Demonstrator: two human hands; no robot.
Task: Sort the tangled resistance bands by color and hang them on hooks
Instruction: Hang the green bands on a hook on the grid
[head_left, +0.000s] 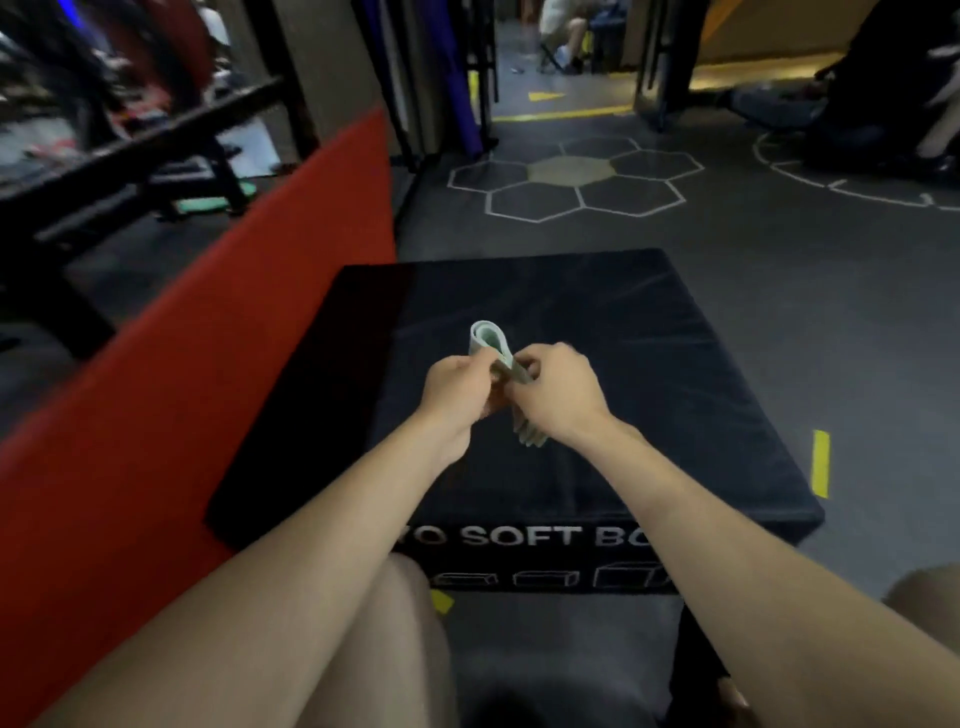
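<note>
A pale green resistance band is folded into a bundle, held above the black soft plyo box. Its looped end sticks up above my fingers and its lower end hangs out below my right wrist. My left hand grips the bundle from the left with curled fingers. My right hand pinches it from the right, thumb and fingers close against the left hand. No hooks show in the view.
A red padded mat slopes along the left beside the box. A black metal rack stands at the back left. Grey gym floor with white hexagon markings lies beyond; people sit at the far back and right. My knees are below.
</note>
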